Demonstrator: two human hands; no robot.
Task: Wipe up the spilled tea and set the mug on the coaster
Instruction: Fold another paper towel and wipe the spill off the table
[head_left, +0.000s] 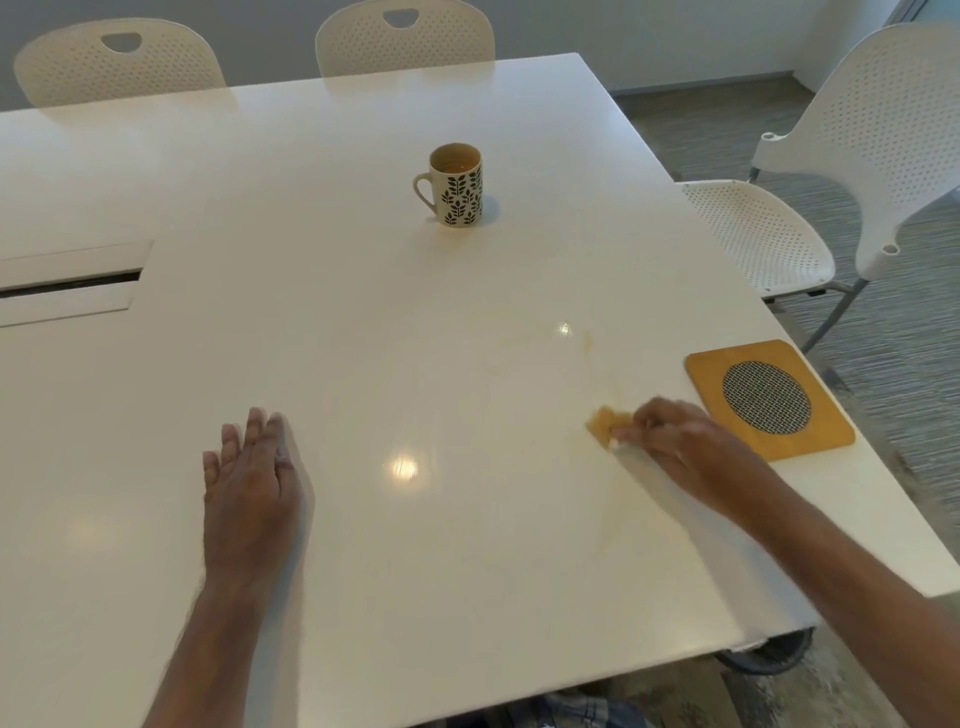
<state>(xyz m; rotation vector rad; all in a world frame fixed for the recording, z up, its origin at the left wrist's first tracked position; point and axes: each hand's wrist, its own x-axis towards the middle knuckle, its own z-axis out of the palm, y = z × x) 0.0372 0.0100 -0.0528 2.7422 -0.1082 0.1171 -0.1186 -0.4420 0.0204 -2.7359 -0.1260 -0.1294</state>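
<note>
Right hand: the right hand is curling its fingers round a tea-stained wad of tissue and pressing it to the desk, at about 4 o'clock from the desk's middle.
Left hand: the left hand is lying flat with fingers straight, holding nothing, at about 8 o'clock.
Spill: a faint amber tea smear is trailing from the wad toward 12 o'clock; thin streaks probably remain.
Mug: the leaf-patterned mug is standing upright at 12 o'clock, well apart from both hands, tea showing inside.
Coaster: the wooden coaster is lying just beside the right hand at its 3 o'clock, near the desk's right edge.
Risk: the soaked wad may be smearing rather than lifting; a wide stroke could nudge the coaster toward the edge; a hasty carry could slop more tea.
Room: open surface is lying between mug and coaster; the chair beyond the edge is not obstructing.
</note>
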